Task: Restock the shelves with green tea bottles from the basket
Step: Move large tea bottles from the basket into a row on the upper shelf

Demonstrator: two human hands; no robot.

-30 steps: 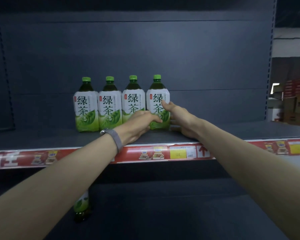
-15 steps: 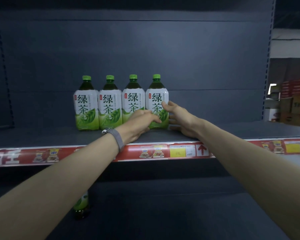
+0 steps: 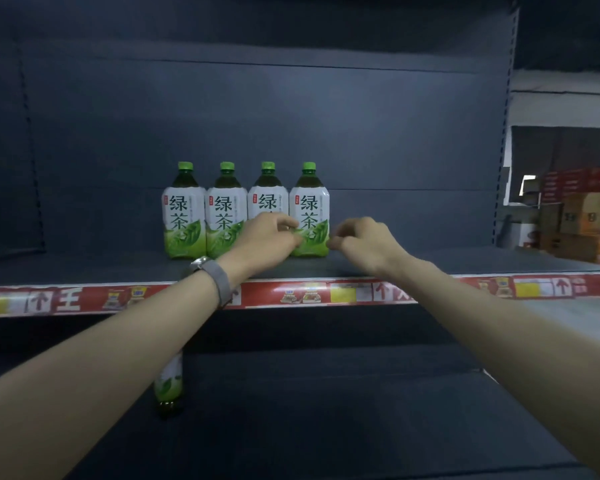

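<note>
Several green tea bottles with green caps and white-green labels stand upright in a tight row on the dark shelf (image 3: pixel 430 261). The rightmost bottle (image 3: pixel 309 209) ends the row. My left hand (image 3: pixel 267 237), with a grey watch band on its wrist, hovers in front of the third bottle (image 3: pixel 267 199), and its loosely curled fingertips are at the rightmost bottle's lower label. My right hand (image 3: pixel 364 244) hangs just right of that bottle with loosely curled fingers, and it holds nothing. The basket is out of view.
A red price strip (image 3: pixel 291 294) runs along the shelf's front edge. On the lower shelf stands one more bottle (image 3: pixel 168 386), partly hidden by my left forearm. Stacked cardboard boxes (image 3: pixel 582 216) sit beyond the shelf's right upright.
Both hands have let go of the rightmost bottle and drawn back slightly, their fingers curling loosely. The bottle stays standing at the end of the row.
</note>
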